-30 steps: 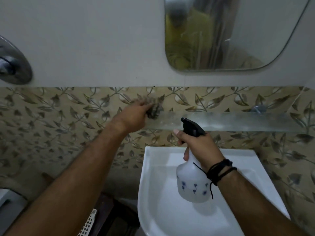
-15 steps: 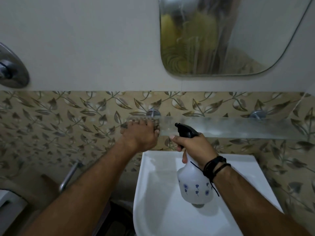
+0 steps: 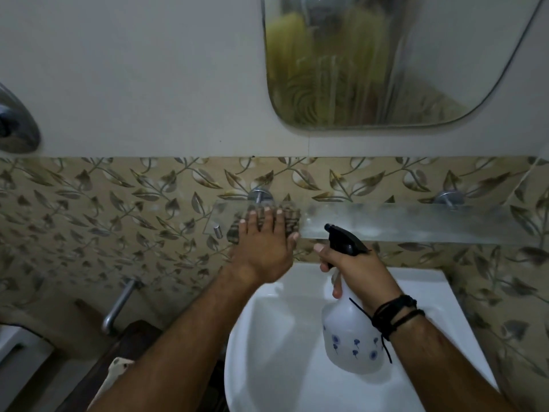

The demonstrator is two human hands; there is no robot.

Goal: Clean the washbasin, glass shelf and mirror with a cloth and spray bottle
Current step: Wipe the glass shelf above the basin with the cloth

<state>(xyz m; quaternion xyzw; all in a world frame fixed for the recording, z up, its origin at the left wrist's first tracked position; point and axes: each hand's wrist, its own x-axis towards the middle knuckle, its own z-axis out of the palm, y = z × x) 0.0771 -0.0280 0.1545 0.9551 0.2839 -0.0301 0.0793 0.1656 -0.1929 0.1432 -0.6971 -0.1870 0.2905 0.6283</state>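
Observation:
A frosted glass shelf [image 3: 416, 223] runs along the leaf-patterned tile wall above a white washbasin [image 3: 279, 346]. My left hand [image 3: 261, 242] lies flat on a striped brown cloth [image 3: 289, 218], pressing it onto the shelf's left part. My right hand [image 3: 356, 269] grips the neck of a white spray bottle [image 3: 350, 340] with a black nozzle and blue flower prints, held over the basin, nozzle pointing left near the shelf's front edge. A rounded mirror [image 3: 386, 55] hangs above on the white wall, streaked and blurry.
Two metal brackets [image 3: 260, 195] [image 3: 448, 199] hold the shelf to the wall. A chrome pipe [image 3: 117, 307] juts from the tiles at lower left. A round chrome fitting [image 3: 15, 126] sits at the left edge. Dark furniture [image 3: 130, 337] stands beside the basin.
My left hand with the cloth has slid right along the shelf and now lies flat on top of it. The bottle in my right hand stays roughly in place.

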